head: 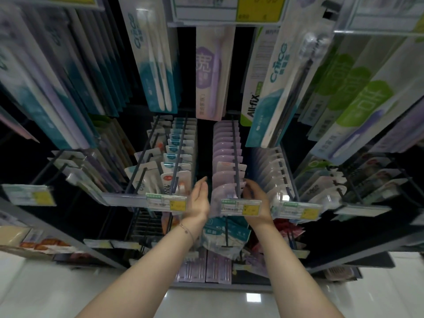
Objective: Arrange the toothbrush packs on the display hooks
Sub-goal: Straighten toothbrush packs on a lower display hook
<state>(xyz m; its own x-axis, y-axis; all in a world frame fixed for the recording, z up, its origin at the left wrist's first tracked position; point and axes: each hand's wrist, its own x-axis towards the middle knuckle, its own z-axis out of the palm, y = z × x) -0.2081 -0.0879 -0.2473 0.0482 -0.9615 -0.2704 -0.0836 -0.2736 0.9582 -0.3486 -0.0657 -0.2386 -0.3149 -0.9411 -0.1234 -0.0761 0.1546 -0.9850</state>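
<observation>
A row of pale purple toothbrush packs (226, 157) hangs on a dark display hook (235, 152) in the middle of the rack. My right hand (254, 198) grips the front purple pack (223, 193) on that hook, fingers curled over its top right edge, just behind the price label (241, 207). To the left of the same row my left hand (199, 198) stands upright with straight fingers and holds nothing, in the gap beside a hook of teal and white packs (181, 157).
More toothbrush packs hang close overhead on upper hooks (210, 74), and further packs fill the hooks to the left (91, 173) and right (325, 187). Price-label strips (167, 201) jut out at hand height. Lower hooks (227, 235) and a white floor (206, 304) lie below.
</observation>
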